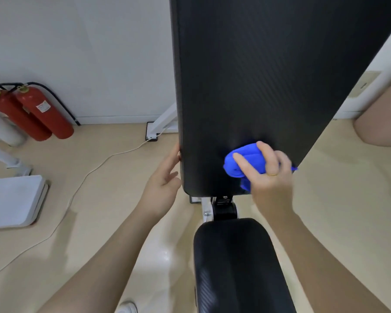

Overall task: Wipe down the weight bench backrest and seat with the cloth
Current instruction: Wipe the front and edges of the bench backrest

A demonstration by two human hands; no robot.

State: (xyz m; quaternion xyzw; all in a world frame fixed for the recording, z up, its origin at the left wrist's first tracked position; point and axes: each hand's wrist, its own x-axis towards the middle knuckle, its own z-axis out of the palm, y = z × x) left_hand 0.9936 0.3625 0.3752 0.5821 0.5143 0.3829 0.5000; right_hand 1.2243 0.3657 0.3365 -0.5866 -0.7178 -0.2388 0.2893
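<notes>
Near the backrest's (269, 75) lower end, my right hand (272, 177) is gripping the blue cloth (242, 162) against it; my left hand (165, 179), fingers relaxed, is touching its left edge above the seat (237, 263).

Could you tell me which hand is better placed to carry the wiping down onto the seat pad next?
The right hand, probably: it already grips the blue cloth at the backrest's lower end, just above the seat pad. The left hand only steadies the backrest's edge.
</notes>
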